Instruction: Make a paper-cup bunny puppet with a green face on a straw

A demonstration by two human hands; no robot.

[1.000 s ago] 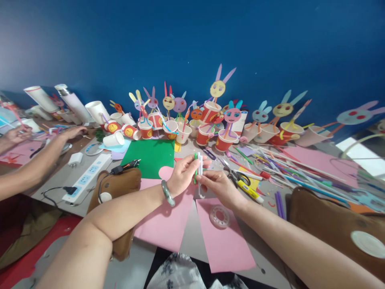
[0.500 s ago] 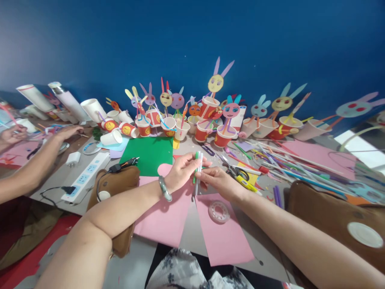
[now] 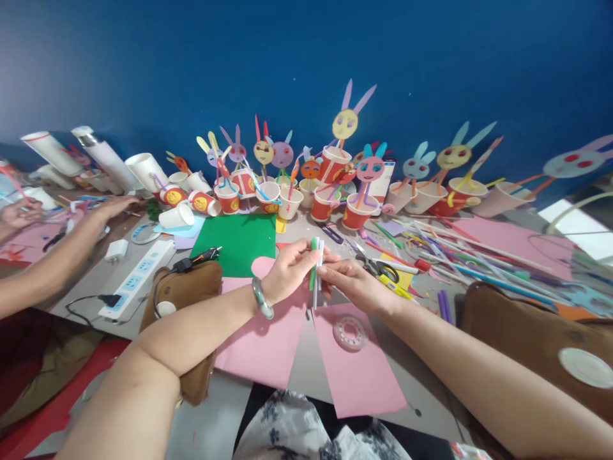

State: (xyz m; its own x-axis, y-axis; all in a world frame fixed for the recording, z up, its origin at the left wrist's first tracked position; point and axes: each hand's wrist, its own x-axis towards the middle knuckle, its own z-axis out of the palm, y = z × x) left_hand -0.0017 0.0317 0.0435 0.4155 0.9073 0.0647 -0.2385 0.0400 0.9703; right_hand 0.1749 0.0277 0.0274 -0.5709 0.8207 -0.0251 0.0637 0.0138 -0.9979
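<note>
Left hand (image 3: 293, 271) is pinched narrow, thumb against fingers, around a green stick (image 3: 313, 276) and white sticks (image 3: 315, 298); right hand (image 3: 358, 287) grips the white sticks lower down, its thumb over them. I see round yellow emblems on the red cups (image 3: 230, 204) by the wall (image 3: 297, 38), but any lettering is too small for me to read, as are the marks on the lit phone (image 3: 382, 185).

The sticks stand roughly upright between the two hands, side by side, the green one nearer the left palm; fingers hide part of their length. Below lie two pink sheets (image 3: 361, 388), the right one bearing a tape roll (image 3: 339, 333). A green sheet (image 3: 234, 246) is beyond the left wrist, which wears a bracelet (image 3: 262, 299).

Scissors (image 3: 391, 273) and a yellow cutter (image 3: 395, 287) lie just past the right hand, crowding that side, with loose sticks (image 3: 479, 260) heaped further right. Paper rabbits (image 3: 370, 168) rise from the cups at the back. A brown bag (image 3: 191, 306) sits under the left forearm, near a power strip (image 3: 138, 280). At far left, a co-worker's hand (image 3: 119, 206) rests over the table (image 3: 86, 291).
</note>
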